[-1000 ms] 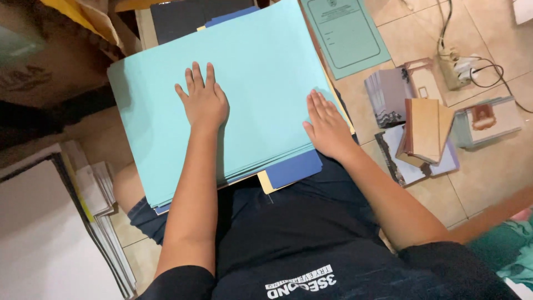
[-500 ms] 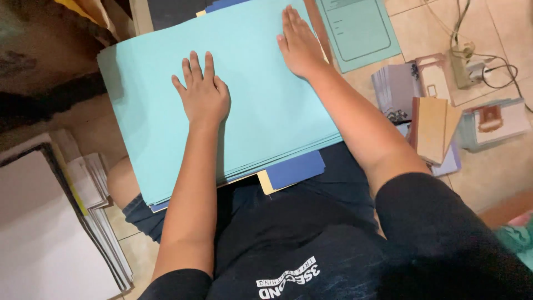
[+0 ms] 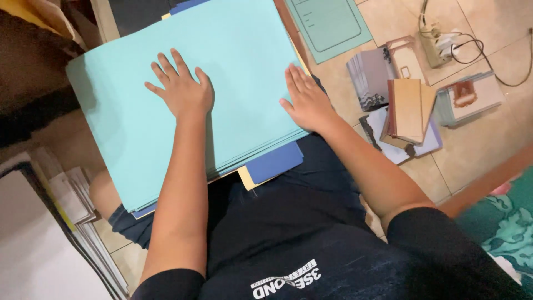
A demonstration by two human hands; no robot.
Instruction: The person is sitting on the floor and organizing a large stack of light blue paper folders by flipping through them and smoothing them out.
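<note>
A stack of light blue folders [image 3: 127, 133] rests on the person's lap. The left hand [image 3: 180, 89] lies flat and released on top; the right hand [image 3: 305, 100] presses its right edge, apparently grasping nothing. Beyond, card bundles [image 3: 408, 105] sit on the floor [image 3: 477, 144].

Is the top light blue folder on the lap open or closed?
Closed. The top light blue folder lies flat on the stack with its plain cover up, and the left hand and right hand rest spread on it.

Soft even indoor light, faint shadows, slight motion blur at edges.
</note>
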